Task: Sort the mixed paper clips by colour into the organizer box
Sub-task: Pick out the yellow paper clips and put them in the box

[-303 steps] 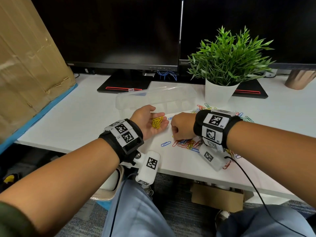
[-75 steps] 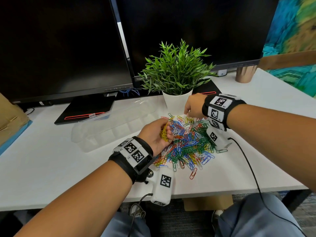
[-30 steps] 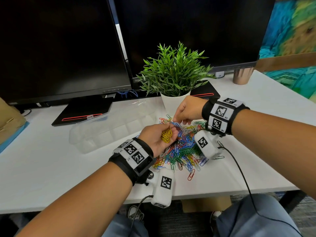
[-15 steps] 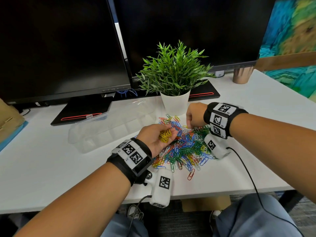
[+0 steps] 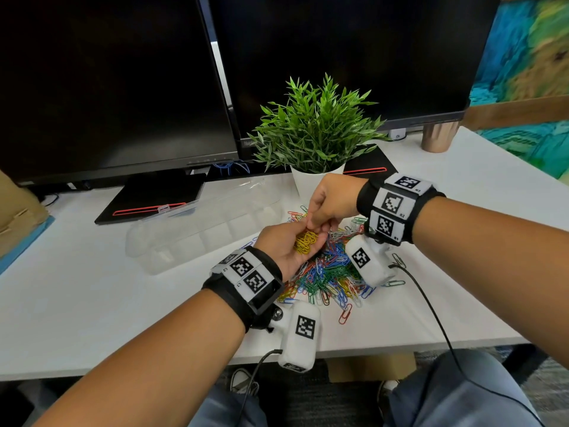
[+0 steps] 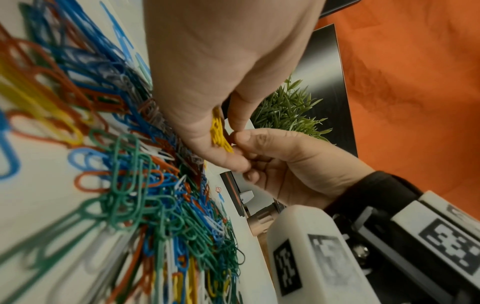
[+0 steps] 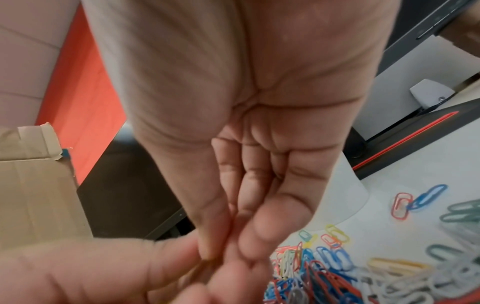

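Above the mixed pile (image 5: pixel 326 272), left grip (image 5: pixel 286 245) cupping yellow clips (image 5: pixel 304 240), right grip (image 5: pixel 331 201) pinched there, contents hidden.

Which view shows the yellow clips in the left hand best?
Head view: the yellow clips lie as a bunch in the cupped left hand, with the right hand reaching its fingertips in. The left wrist view shows only a sliver of them between the fingers. In the right wrist view, fingers hide them.

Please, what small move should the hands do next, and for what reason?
Probably the right hand lets its clip drop into the yellow clips cupped in the left hand, then returns to the mixed pile. Its fingertips already touch that bunch, and the organizer box looks empty.
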